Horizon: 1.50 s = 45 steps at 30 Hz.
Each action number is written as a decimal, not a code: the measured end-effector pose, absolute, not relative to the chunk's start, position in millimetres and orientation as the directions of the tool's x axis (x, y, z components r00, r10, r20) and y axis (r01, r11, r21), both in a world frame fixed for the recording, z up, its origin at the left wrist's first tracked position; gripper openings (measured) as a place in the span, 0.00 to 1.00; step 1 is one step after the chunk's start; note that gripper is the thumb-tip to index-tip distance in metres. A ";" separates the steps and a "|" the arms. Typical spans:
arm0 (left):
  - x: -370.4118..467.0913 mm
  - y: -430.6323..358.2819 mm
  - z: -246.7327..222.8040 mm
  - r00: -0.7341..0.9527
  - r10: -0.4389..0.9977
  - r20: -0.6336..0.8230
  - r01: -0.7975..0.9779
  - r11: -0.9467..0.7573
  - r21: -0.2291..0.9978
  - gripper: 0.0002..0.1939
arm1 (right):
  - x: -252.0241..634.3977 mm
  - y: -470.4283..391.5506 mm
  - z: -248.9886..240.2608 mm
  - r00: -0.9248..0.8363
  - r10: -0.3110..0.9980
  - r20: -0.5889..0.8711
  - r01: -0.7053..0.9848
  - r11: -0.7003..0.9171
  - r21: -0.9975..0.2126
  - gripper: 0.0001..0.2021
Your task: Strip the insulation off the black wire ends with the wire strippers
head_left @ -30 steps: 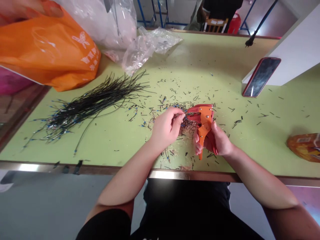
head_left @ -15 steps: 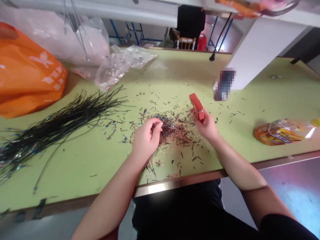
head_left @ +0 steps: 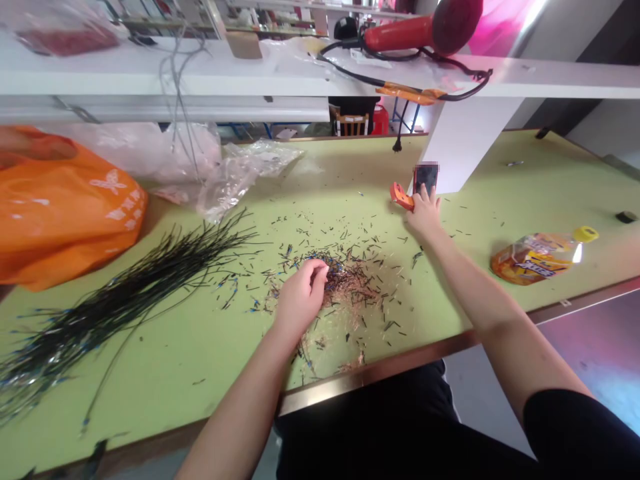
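Note:
My left hand (head_left: 301, 293) is closed in a pinch at the left side of a pile of short black wire offcuts and copper strands (head_left: 350, 285). Whatever lies between its fingertips is too small to make out. Stretched forward, my right hand (head_left: 425, 212) keeps a red wire stripper (head_left: 401, 197) against its thumb side. Its fingertips reach the lower screen of a phone (head_left: 426, 177), which leans upright against a white post. To the left lies a long bundle of black wires (head_left: 135, 293), some with blue ends.
An orange bag (head_left: 70, 207) and clear plastic bags (head_left: 235, 177) sit at the back left. A drink bottle with a yellow cap (head_left: 533, 259) lies on the right. Above the table runs a white shelf (head_left: 280, 77) bearing a red heat gun (head_left: 400, 35) with its cord.
My right hand has moved forward from beside the pile to the phone, carrying the wire stripper. My left hand stays pinched by the pile. The view has tilted up, showing more of the shelf.

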<state>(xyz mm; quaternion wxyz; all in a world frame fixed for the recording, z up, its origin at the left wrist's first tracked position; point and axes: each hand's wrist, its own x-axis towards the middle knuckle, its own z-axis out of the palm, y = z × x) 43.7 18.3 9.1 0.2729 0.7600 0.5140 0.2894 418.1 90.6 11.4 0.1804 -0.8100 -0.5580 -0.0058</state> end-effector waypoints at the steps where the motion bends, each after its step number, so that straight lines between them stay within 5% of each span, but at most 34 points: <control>1: 43.2 18.4 9.4 0.299 0.940 0.163 0.623 -0.321 0.713 0.17 | 410.9 84.8 11.7 0.379 0.896 0.230 0.899 -0.298 -0.320 0.25; 6: 40.6 16.7 10.7 0.268 0.943 0.196 0.588 -0.322 0.742 0.16 | 350.9 35.1 9.4 0.303 0.937 0.171 0.701 -0.098 -0.707 0.19; 8: 40.0 16.1 10.5 0.252 0.944 0.214 0.578 -0.324 0.749 0.16 | 332.5 20.8 9.5 0.189 0.971 0.146 0.646 -0.011 -0.763 0.18; 10: 39.9 15.9 9.7 0.240 0.945 0.222 0.575 -0.323 0.752 0.16 | 329.1 20.0 11.8 0.155 0.968 0.198 0.708 0.031 -0.706 0.19; 13: 40.7 16.3 8.6 0.238 0.946 0.218 0.585 -0.319 0.746 0.16 | 353.9 44.4 16.4 0.246 0.920 0.305 0.880 -0.080 -0.468 0.23; 18: 41.2 17.3 11.2 0.249 0.950 0.187 0.595 -0.303 0.744 0.17 | 414.7 91.0 13.8 0.373 0.901 0.223 0.916 -0.320 -0.241 0.24; 36: 39.3 14.7 14.0 0.252 0.952 0.173 0.619 -0.296 0.728 0.18 | 394.8 68.6 12.4 0.270 0.941 0.204 0.931 -0.202 -0.303 0.20; 45: 40.8 16.3 14.5 0.250 0.956 0.151 0.612 -0.277 0.741 0.18 | 433.6 100.8 15.9 0.355 0.914 0.198 0.919 -0.301 -0.255 0.23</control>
